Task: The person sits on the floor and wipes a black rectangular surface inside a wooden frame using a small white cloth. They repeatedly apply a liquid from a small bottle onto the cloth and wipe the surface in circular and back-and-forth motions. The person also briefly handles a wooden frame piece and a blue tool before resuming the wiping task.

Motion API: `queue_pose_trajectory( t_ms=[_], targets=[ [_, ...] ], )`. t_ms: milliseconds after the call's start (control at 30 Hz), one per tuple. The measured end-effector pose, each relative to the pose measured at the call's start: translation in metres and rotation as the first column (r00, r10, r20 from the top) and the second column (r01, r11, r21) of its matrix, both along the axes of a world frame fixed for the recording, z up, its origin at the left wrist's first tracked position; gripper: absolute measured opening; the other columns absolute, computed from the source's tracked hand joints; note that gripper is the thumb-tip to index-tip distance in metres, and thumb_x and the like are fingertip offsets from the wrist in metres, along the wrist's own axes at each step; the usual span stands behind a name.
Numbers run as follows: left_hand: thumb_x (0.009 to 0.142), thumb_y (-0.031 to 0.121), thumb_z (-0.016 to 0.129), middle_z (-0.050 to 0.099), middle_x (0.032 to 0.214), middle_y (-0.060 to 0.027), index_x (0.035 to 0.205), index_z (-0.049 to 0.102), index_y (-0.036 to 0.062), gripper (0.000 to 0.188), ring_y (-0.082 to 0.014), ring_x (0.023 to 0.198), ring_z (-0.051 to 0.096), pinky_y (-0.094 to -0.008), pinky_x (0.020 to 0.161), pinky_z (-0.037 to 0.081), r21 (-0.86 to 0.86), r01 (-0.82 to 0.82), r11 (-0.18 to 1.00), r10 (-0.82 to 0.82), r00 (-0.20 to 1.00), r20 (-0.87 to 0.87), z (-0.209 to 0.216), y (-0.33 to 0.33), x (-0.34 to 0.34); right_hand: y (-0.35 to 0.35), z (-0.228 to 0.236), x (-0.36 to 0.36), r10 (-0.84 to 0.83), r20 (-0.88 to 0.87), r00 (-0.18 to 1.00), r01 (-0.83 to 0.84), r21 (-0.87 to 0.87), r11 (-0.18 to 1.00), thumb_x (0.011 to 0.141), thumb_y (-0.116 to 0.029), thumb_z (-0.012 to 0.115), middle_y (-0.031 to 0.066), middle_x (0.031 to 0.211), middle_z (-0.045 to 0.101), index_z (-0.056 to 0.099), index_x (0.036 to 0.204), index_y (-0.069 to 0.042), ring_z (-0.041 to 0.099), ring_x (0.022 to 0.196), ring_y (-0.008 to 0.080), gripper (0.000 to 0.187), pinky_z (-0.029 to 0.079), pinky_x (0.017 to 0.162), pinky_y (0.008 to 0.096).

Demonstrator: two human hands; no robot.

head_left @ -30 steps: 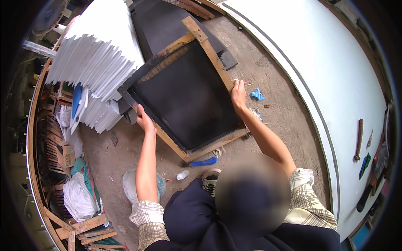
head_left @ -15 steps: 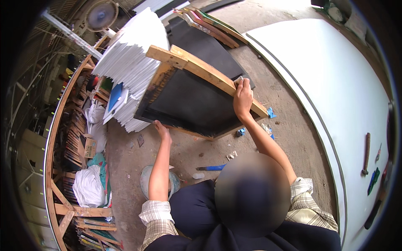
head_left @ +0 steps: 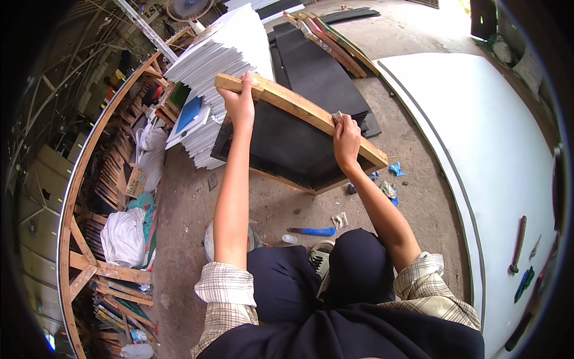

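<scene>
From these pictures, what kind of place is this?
Probably a small workshop. The hands hold a wooden frame with a black panel; white sheets are stacked behind it, and wooden frames are piled at the left.

Left hand (head_left: pixel 239 103) and right hand (head_left: pixel 345 139) gripping top rail of tilted black-meshed wooden frame (head_left: pixel 299 134), frame centre; white sheet stack (head_left: pixel 218 54) lying upper left.
</scene>
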State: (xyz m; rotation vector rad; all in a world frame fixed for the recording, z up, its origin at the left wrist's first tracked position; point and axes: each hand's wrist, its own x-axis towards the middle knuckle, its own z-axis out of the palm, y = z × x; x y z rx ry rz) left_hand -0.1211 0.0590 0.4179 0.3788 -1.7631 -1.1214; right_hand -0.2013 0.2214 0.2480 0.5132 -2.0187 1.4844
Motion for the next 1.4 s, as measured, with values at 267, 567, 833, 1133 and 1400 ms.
queue_pose_trajectory(
  t_ms=[267,567,833,1133,1400],
  targets=[
    [0.087,0.043,0.06,0.057,0.115,-0.0271,0.133,0.025,-0.0021,0.074,-0.0398,0.107,0.058,-0.0427,0.092,0.045,-0.261,-0.282,0.923,0.307,0.95,0.056,-0.017,-0.003,-0.012,-0.038,0.09,0.03,0.34,-0.049,0.939,-0.342,-0.231,0.911,0.094,-0.013,0.049,0.0204,0.106,0.063,0.061,0.11,-0.002,0.061,0.097,0.038,0.022,0.05,0.081,0.0403],
    [0.091,0.036,0.059,0.045,0.126,-0.0281,0.133,0.021,-0.0078,0.072,-0.0332,0.114,0.052,-0.0394,0.097,0.04,-0.135,-0.24,0.961,0.247,0.968,0.039,-0.012,-0.006,0.002,-0.028,0.052,0.022,0.354,-0.395,0.848,-0.413,-0.073,0.908,0.09,-0.001,0.049,0.0191,0.117,0.061,0.059,0.11,0.001,0.056,0.114,0.0327,0.023,0.045,0.097,0.0411],
    [0.09,0.038,0.059,0.046,0.127,-0.0274,0.133,0.022,-0.0056,0.072,-0.0351,0.117,0.051,-0.0399,0.1,0.039,-0.132,-0.297,0.946,0.305,0.952,0.036,-0.016,-0.019,-0.002,0.046,-0.07,-0.014,0.016,0.109,0.994,-0.015,-0.012,1.0,0.093,-0.011,0.048,0.0137,0.119,0.061,0.06,0.11,-0.003,0.057,0.111,0.0316,0.022,0.045,0.095,0.039],
    [0.08,0.042,0.069,0.046,0.129,-0.0271,0.134,0.022,-0.0039,0.085,-0.0362,0.121,0.048,-0.0404,0.103,0.037,-0.19,-0.353,0.916,0.361,0.932,0.012,-0.02,-0.025,-0.003,-0.06,0.073,0.031,0.306,-0.254,0.918,-0.333,-0.069,0.94,0.089,-0.007,0.053,0.016,0.117,0.061,0.06,0.108,-0.001,0.056,0.113,0.0307,0.022,0.046,0.095,0.0397],
    [0.072,0.039,0.078,0.05,0.123,-0.0293,0.134,0.018,-0.0065,0.098,-0.0373,0.115,0.052,-0.0404,0.1,0.04,-0.103,-0.314,0.944,0.301,0.945,-0.124,-0.032,-0.074,0.02,0.003,-0.026,0.002,0.31,-0.163,0.937,-0.317,-0.017,0.948,0.083,0.002,0.051,0.0155,0.118,0.061,0.06,0.11,-0.001,0.056,0.114,0.0299,0.028,0.044,0.099,0.0393]
  ],
)
